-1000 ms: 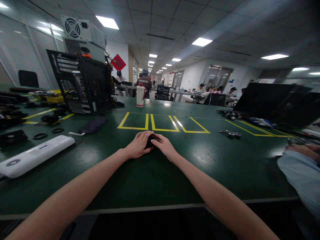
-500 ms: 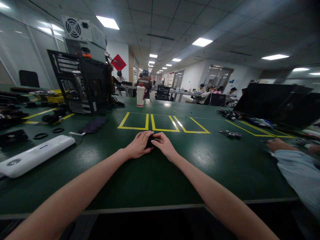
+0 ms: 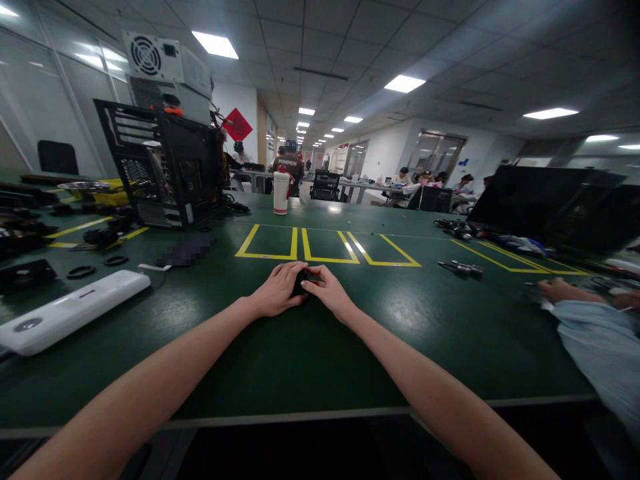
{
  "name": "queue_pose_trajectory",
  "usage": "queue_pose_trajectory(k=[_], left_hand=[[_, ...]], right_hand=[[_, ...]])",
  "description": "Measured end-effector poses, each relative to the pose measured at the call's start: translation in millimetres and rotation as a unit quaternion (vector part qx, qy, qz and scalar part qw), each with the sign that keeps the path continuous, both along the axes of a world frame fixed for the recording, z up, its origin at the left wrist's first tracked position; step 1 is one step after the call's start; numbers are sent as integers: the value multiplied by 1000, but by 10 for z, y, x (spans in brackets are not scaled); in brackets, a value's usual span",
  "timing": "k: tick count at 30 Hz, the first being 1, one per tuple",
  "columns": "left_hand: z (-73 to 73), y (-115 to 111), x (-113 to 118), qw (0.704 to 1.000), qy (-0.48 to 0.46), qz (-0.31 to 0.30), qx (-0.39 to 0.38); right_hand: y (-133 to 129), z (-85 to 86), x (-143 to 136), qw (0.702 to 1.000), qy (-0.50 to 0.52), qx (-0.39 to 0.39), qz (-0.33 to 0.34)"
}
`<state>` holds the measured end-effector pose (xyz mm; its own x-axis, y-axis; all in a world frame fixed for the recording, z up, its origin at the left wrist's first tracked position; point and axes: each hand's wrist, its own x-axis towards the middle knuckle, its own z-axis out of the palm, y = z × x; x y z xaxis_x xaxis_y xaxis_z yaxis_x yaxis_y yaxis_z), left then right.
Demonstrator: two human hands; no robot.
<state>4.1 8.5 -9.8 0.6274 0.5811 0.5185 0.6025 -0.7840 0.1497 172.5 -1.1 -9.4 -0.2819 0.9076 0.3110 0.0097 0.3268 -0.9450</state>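
Note:
Both hands meet over the green table (image 3: 280,373), just in front of the yellow tape outlines (image 3: 330,261). My left hand (image 3: 277,291) curls round a small black object (image 3: 299,285) from the left, its fingers laid over the top. From the right, my right hand (image 3: 329,291) grips the same object, with thumb and forefinger against its side. Most of the black object is covered by my fingers, so its kind cannot be made out.
A white power bank-like device (image 3: 80,310) and black rings (image 3: 81,273) lie at left, before a black computer case (image 3: 165,167). A cream bottle (image 3: 281,192) stands behind the tape. At right are a metal tool (image 3: 461,268) and a co-worker's hand (image 3: 565,291).
My hands stay on the black object, with only a slight shift of the right fingers. The co-worker's hand and sleeve at right have moved a little to the right.

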Motion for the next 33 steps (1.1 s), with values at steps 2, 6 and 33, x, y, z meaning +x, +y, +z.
queue_pose_trajectory(k=[2, 6, 33], left_hand=[[0, 0, 2, 1000, 0, 0, 2], [-3, 0, 3, 1000, 1, 1, 2], [9, -9, -11, 1000, 13, 9, -4]], right_hand=[[-3, 7, 2, 1000, 1, 1, 3], [1, 19, -2, 1000, 0, 8, 1], [46, -28, -1, 1000, -14, -4, -22]])
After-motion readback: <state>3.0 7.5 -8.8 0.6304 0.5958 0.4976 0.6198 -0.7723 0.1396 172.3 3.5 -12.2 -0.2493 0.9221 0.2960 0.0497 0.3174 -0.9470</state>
